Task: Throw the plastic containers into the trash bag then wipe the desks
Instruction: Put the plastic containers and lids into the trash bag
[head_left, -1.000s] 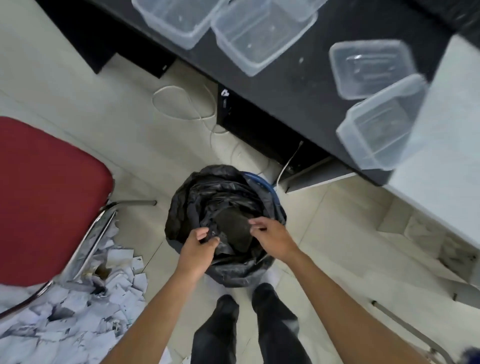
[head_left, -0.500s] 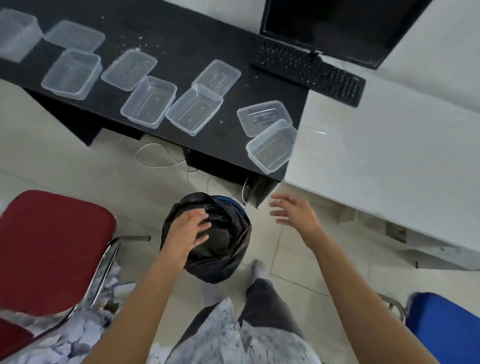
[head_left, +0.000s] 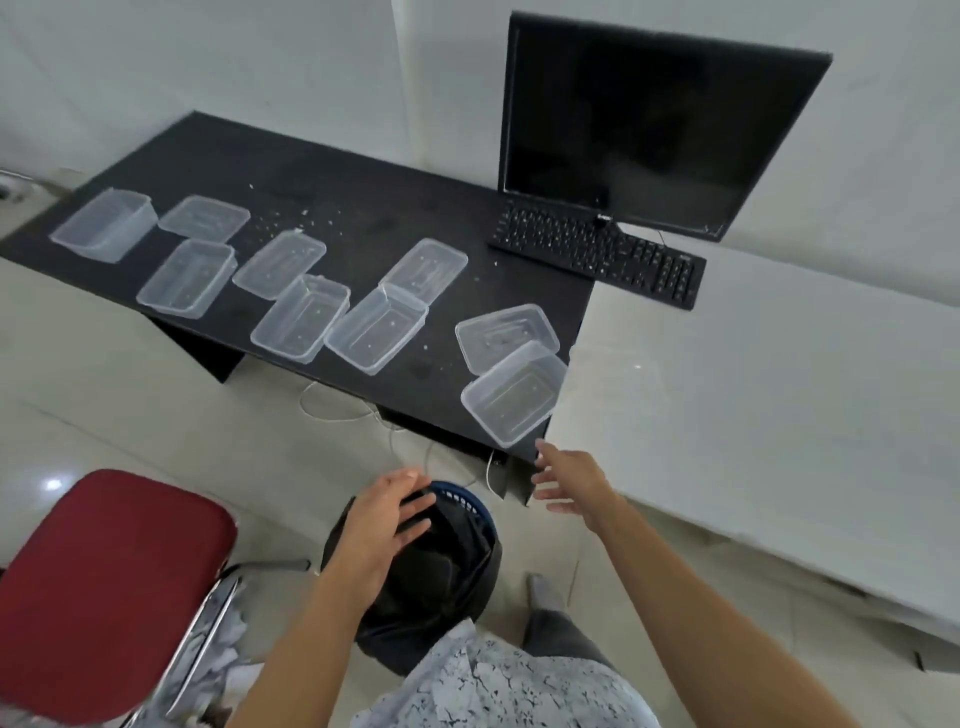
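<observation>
Several clear plastic containers and lids lie spread over the black desk (head_left: 363, 171). The nearest container (head_left: 511, 395) sits at the desk's front right corner, with a lid (head_left: 506, 332) just behind it. A black trash bag (head_left: 441, 566) lines a blue bin on the floor below. My left hand (head_left: 387, 514) hovers over the bag's rim with fingers loose and holds nothing. My right hand (head_left: 571, 480) is raised with fingers spread, just below the nearest container, empty.
A black monitor (head_left: 649, 124) and keyboard (head_left: 597, 249) stand at the back right. A white desk (head_left: 779, 395) adjoins on the right. A red chair (head_left: 104, 582) sits at the left, with crumpled paper beneath it. Cables hang under the black desk.
Both hands let go of the trash bag. My right hand rose toward the nearest container and my left lifted off the bag's rim. The view tilted up to the desks.
</observation>
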